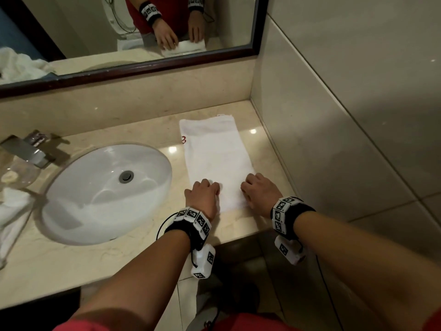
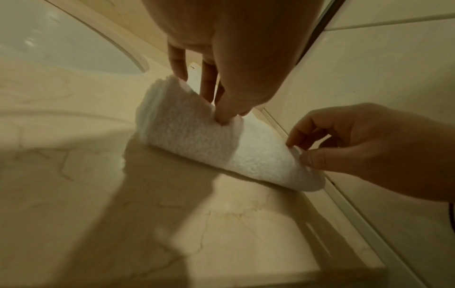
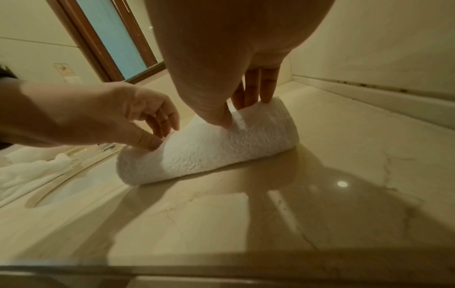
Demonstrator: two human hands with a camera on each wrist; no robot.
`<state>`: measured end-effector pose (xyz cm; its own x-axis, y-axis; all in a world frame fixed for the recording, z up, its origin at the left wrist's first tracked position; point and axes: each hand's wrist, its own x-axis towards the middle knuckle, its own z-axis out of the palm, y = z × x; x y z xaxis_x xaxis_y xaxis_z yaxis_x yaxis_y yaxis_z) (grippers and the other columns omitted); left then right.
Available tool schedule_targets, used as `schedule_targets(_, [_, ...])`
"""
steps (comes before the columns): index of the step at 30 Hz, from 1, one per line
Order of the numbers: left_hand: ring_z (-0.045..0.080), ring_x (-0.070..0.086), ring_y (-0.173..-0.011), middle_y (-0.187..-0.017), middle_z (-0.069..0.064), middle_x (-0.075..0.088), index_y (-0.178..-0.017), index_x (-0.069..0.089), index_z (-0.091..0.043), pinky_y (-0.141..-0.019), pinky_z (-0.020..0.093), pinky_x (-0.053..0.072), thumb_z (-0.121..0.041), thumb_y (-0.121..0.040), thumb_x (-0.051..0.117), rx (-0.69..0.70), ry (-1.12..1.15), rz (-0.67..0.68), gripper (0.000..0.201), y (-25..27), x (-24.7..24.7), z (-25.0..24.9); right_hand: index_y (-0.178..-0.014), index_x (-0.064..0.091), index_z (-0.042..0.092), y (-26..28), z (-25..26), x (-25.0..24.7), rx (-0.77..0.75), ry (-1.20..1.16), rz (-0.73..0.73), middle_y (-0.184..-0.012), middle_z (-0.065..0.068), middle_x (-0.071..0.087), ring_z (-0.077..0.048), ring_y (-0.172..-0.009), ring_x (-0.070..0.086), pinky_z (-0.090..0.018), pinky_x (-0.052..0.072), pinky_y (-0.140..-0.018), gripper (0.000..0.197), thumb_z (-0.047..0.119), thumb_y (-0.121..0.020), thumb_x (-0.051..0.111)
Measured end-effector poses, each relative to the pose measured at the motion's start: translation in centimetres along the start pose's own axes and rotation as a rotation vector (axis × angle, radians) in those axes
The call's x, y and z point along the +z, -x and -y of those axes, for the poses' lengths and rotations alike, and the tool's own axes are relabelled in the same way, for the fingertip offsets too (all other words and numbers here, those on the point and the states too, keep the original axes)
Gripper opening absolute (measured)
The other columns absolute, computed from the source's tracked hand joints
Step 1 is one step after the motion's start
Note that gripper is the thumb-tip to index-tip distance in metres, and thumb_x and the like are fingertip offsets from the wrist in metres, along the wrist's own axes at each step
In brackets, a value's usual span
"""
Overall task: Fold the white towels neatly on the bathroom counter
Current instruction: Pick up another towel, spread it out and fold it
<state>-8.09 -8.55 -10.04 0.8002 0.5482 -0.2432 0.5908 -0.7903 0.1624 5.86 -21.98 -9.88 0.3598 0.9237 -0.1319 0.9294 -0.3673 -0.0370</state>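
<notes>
Surface: beige marble [image 1: 133,263], oval sink [image 1: 107,192] left of the towel.
Towel: one long white strip [image 1: 214,151], near end rolled up.
Hands: left hand [image 1: 202,197] and right hand [image 1: 259,191], each grip pinching the roll.
Others: crumpled white towels [image 1: 12,211], cut off at left.

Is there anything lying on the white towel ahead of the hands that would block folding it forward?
Nothing visible: both the left hand and right hand pinch the near edge of the long white terry towel, whose top lies bare.
</notes>
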Motion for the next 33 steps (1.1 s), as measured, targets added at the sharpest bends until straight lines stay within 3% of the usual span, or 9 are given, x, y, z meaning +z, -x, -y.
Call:
schedule_targets(3, [0.024,0.046,-0.111,-0.12,-0.001,0.05,-0.123,0.048,-0.031,-0.088,0.042,0.034,-0.03,-0.083,0.055,0.001,-0.063,-0.055,0.041,1.0,0.6,-0.7,-0.092,0.064,0.013,0.9,-0.1,-0.1,-0.041,-0.046,-0.014,-0.095,-0.006,0.06,-0.028,-0.086,0.056,-0.037,0.05,-0.065,0.024,0.011,-0.068,0.069])
schedule_targets(6, [0.026,0.044,-0.107,-0.117,0.001,0.047,-0.122,0.046,-0.03,-0.084,0.042,0.032,-0.046,-0.07,0.063,-0.019,-0.091,-0.083,0.057,1.9,1.5,-1.6,-0.111,0.062,0.012,2.0,-0.4,-0.1,-0.059,-0.117,0.01,-0.112,-0.009,0.058,-0.03,-0.102,0.054,-0.041,0.049,-0.081,0.04,0.009,-0.071,0.065])
schedule_targets(9, [0.028,0.042,-0.109,-0.119,0.004,0.044,-0.128,0.043,-0.027,-0.085,0.042,0.033,-0.038,-0.068,0.067,-0.032,-0.147,-0.076,0.066,2.0,2.3,-1.7,-0.123,0.058,0.012,2.9,-0.5,0.2,-0.068,-0.166,0.031,-0.129,-0.012,0.053,-0.032,-0.118,0.05,-0.044,0.046,-0.094,0.049,0.009,-0.074,0.065])
schedule_targets(13, [0.029,0.04,-0.113,-0.124,0.006,0.042,-0.133,0.038,-0.027,-0.088,0.044,0.034,-0.027,-0.075,0.062,-0.034,-0.155,-0.056,0.062,1.6,2.3,-1.4,-0.136,0.047,0.016,3.3,-0.7,0.1,-0.069,-0.153,0.077,-0.148,-0.011,0.038,-0.029,-0.136,0.035,-0.042,0.033,-0.108,0.055,0.013,-0.083,0.059])
schedule_targets(16, [0.029,0.039,-0.115,-0.126,0.006,0.042,-0.133,0.038,-0.027,-0.091,0.044,0.033,-0.024,-0.08,0.059,-0.031,-0.137,-0.031,0.058,1.4,1.9,-1.5,-0.138,0.046,0.017,3.3,-0.7,-0.2,-0.075,-0.13,0.068,-0.149,-0.01,0.036,-0.028,-0.137,0.033,-0.04,0.032,-0.108,0.058,0.013,-0.082,0.059])
schedule_targets(19, [0.028,0.039,-0.116,-0.127,0.004,0.042,-0.134,0.038,-0.029,-0.09,0.045,0.033,-0.027,-0.081,0.059,-0.027,-0.122,0.004,0.058,1.5,1.8,-1.6,-0.128,0.056,0.014,3.3,-0.4,-0.1,-0.096,-0.113,0.042,-0.136,-0.013,0.05,-0.033,-0.125,0.047,-0.044,0.043,-0.099,0.06,0.009,-0.07,0.068])
schedule_targets(21, [0.027,0.038,-0.118,-0.13,0.003,0.041,-0.137,0.035,-0.031,-0.091,0.045,0.034,-0.03,-0.079,0.061,-0.016,-0.119,0.042,0.063,1.6,1.7,-1.5,-0.127,0.056,0.015,3.2,-0.2,-0.1,-0.107,-0.085,0.029,-0.131,-0.012,0.053,-0.032,-0.12,0.05,-0.043,0.043,-0.095,0.062,0.01,-0.066,0.07])
schedule_targets(25, [0.026,0.04,-0.12,-0.131,0.001,0.042,-0.138,0.036,-0.034,-0.094,0.048,0.035,-0.039,-0.078,0.065,0.01,-0.067,0.114,0.067,1.7,1.0,-1.2,-0.136,0.041,0.023,2.8,0.1,-0.2,-0.086,0.015,0.096,-0.134,-0.003,0.041,-0.026,-0.124,0.039,-0.037,0.033,-0.103,0.067,0.017,-0.074,0.066])
schedule_targets(33, [0.024,0.044,-0.123,-0.131,-0.005,0.048,-0.136,0.039,-0.036,-0.094,0.049,0.043,-0.041,-0.074,0.073,0.048,0.03,0.284,0.071,0.6,-0.5,-0.3,-0.128,0.038,0.024,1.0,0.7,-0.3,-0.058,0.109,0.223,-0.121,-0.005,0.042,-0.026,-0.112,0.041,-0.039,0.036,-0.097,0.06,0.023,-0.075,0.065])
